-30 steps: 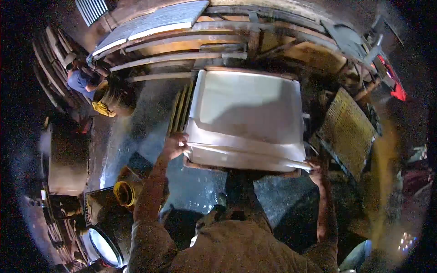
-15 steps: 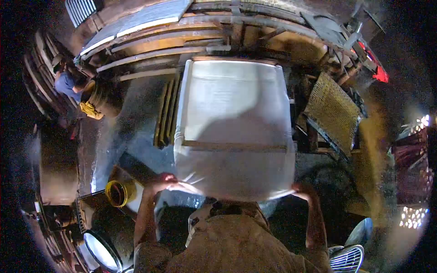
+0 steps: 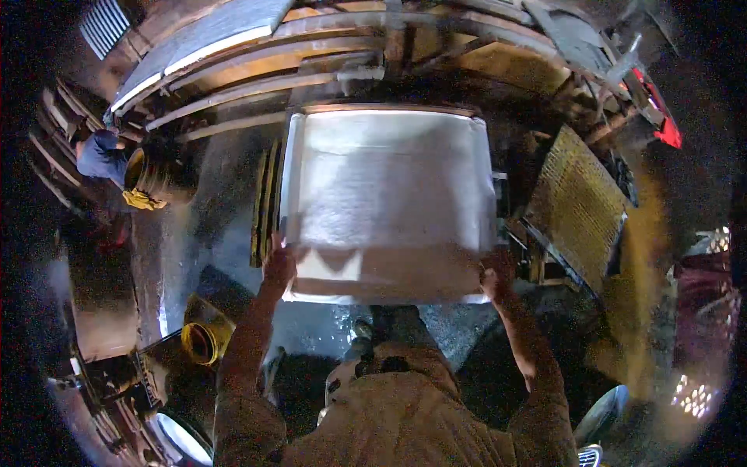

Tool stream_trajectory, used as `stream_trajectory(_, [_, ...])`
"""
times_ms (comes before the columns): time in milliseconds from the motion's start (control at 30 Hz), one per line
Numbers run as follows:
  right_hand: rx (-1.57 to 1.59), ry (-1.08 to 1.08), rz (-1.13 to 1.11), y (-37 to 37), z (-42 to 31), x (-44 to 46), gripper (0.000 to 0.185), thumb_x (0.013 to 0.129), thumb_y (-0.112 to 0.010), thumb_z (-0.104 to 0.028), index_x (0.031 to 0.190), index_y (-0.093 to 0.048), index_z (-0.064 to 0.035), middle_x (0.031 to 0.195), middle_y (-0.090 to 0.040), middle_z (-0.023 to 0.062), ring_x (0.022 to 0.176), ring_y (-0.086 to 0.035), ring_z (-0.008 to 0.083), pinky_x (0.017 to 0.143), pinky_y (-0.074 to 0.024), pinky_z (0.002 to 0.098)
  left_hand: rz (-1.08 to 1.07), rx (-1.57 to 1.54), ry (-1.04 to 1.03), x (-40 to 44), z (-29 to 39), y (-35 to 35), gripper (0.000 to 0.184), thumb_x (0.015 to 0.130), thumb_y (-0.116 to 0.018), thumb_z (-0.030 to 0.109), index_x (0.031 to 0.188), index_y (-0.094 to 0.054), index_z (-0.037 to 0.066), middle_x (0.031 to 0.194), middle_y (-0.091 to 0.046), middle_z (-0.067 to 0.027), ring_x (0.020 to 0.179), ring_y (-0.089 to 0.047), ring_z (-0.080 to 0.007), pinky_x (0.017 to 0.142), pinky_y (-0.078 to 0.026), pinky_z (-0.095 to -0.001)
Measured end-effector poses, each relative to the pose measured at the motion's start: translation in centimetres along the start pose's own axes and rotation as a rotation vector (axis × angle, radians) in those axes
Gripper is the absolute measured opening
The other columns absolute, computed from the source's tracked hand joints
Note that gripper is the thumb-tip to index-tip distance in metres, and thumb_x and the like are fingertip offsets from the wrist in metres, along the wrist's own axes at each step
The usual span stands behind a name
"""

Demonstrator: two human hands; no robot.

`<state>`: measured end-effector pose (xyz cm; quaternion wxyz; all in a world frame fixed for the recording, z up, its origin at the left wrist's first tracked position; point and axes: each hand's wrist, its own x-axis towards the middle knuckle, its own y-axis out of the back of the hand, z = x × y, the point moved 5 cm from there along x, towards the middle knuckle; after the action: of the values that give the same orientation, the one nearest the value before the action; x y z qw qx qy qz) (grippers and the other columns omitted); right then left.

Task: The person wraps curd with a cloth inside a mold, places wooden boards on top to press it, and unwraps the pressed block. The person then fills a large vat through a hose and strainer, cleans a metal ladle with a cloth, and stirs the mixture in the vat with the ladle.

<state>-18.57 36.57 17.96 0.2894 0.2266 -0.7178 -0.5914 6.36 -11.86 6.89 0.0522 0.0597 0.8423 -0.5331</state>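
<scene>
In front of me lies a large white cloth [image 3: 373, 171] over a shallow rectangular frame, its rim [image 3: 389, 110] showing dark along the far side. The cloth's near part is folded back on itself and lies in shade. At the frame's near left corner my left hand [image 3: 278, 268] is closed on the cloth edge. My right hand [image 3: 496, 274] is closed at the near right corner, also on the cloth edge. Both hands are dim, so single fingers are hard to make out.
A woven panel [image 3: 580, 210] leans at the right, and dark slats [image 3: 266, 206] stand left of the frame. A yellow bucket [image 3: 204, 342] is at lower left. Another person [image 3: 101, 156] works by a barrel [image 3: 159, 167]. Wooden beams [image 3: 327, 47] run across the back.
Both hands have moved forward from near my body to the frame's near corners. The cloth stretched toward me has been laid back over the frame.
</scene>
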Motion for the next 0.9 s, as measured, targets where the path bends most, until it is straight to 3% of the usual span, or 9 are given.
stream_trajectory(67, [-0.436,-0.034,0.196,-1.8,1.0,-1.4,0.024,0.073,-0.068,-0.028,0.084,-0.066,-0.0079,0.095,-0.063,0.0119,0.094,-0.058,0.0303,0.078,-0.0463,0.041,0.603,1.817,-0.47,-1.7,8.0,5.0,0.026,0.088,-0.051,0.025,0.111,-0.056,0.013,0.093,-0.053,-0.0157,0.079,-0.055,-0.0265,0.067,-0.049,-0.0351])
stream_trajectory(133, [0.386,-0.047,0.018,-1.4,2.1,-1.2,0.02,0.074,-0.069,-0.025,0.083,-0.066,-0.0076,0.095,-0.063,0.0108,0.091,-0.059,0.0289,0.076,-0.0468,0.0398,0.603,2.14,-0.583,-1.7,5.8,1.3,0.022,0.083,-0.057,0.025,0.1,-0.059,0.012,0.093,-0.054,-0.0131,0.084,-0.054,-0.0264,0.072,-0.047,-0.0372])
stream_trajectory(233, [0.658,-0.239,-0.163,-2.0,7.1,-0.4,0.013,0.077,-0.067,-0.015,0.085,-0.063,-0.0065,0.091,-0.062,0.0079,0.084,-0.059,0.0223,0.072,-0.0463,0.0325,0.31,3.068,-0.667,-0.1,-1.8,-9.5,0.012,0.072,-0.069,0.02,0.075,-0.065,0.01,0.091,-0.058,-0.0083,0.094,-0.054,-0.0283,0.082,-0.045,-0.0407])
stream_trajectory(400, [1.143,-0.409,-0.2,3.8,10.6,9.0,0.016,0.084,-0.06,-0.003,0.098,-0.052,-0.0089,0.083,-0.056,-0.0016,0.078,-0.053,0.0086,0.07,-0.0416,0.023,0.654,2.667,-0.4,0.1,4.3,-8.5,0.016,0.07,-0.069,0.018,0.083,-0.066,0.009,0.089,-0.058,-0.0098,0.088,-0.057,-0.0286,0.08,-0.046,-0.0395])
stream_trajectory(533, [0.469,0.037,0.081,12.3,10.1,18.6,0.012,0.089,-0.054,-0.014,0.098,-0.052,-0.0068,0.087,-0.056,0.002,0.082,-0.052,0.0138,0.074,-0.0423,0.027,0.548,2.903,-0.071,3.5,-2.0,-11.0,0.028,0.064,-0.073,0.019,0.088,-0.064,0.008,0.102,-0.054,-0.0166,0.098,-0.054,-0.0306,0.084,-0.045,-0.0436])
stream_trajectory(633, [0.51,0.009,-0.265,18.4,9.3,25.2,0.014,0.087,-0.055,-0.011,0.1,-0.053,-0.0063,0.092,-0.056,0.0053,0.086,-0.054,0.0174,0.078,-0.044,0.0322,0.541,3.476,-0.139,4.2,-4.3,-10.7,0.03,0.063,-0.074,0.019,0.089,-0.064,0.007,0.104,-0.053,-0.0168,0.102,-0.051,-0.0311,0.083,-0.044,-0.0468])
stream_trajectory(700, [0.818,-0.124,-0.326,21.1,8.3,28.0,0.022,0.082,-0.06,-0.007,0.102,-0.053,-0.0058,0.094,-0.058,0.0073,0.089,-0.056,0.019,0.079,-0.0451,0.0339,0.867,2.383,-0.516,0.8,1.8,-6.1,0.024,0.066,-0.072,0.017,0.086,-0.062,0.007,0.098,-0.055,-0.015,0.09,-0.055,-0.0284,0.081,-0.045,-0.0399])
stream_trajectory(867, [0.918,-0.148,-0.08,14.7,11.1,27.8,0.024,0.083,-0.06,-0.009,0.106,-0.052,-0.0056,0.099,-0.057,0.0081,0.092,-0.055,0.02,0.081,-0.0453,0.0346,0.953,2.389,-0.197,0.9,9.2,-8.9,0.022,0.094,-0.045,0.019,0.113,-0.048,0.008,0.107,-0.053,-0.0079,0.102,-0.052,-0.0213,0.094,-0.044,-0.0381])
stream_trajectory(900, [0.926,-0.175,-0.056,12.8,11.8,27.5,0.025,0.083,-0.059,-0.009,0.107,-0.052,-0.0055,0.1,-0.057,0.0083,0.093,-0.055,0.0201,0.081,-0.0453,0.0347,0.806,2.294,-0.42,3.8,8.0,-11.9,0.015,0.087,-0.053,0.014,0.101,-0.052,0.009,0.094,-0.055,-0.0062,0.089,-0.053,-0.019,0.079,-0.045,-0.0351])
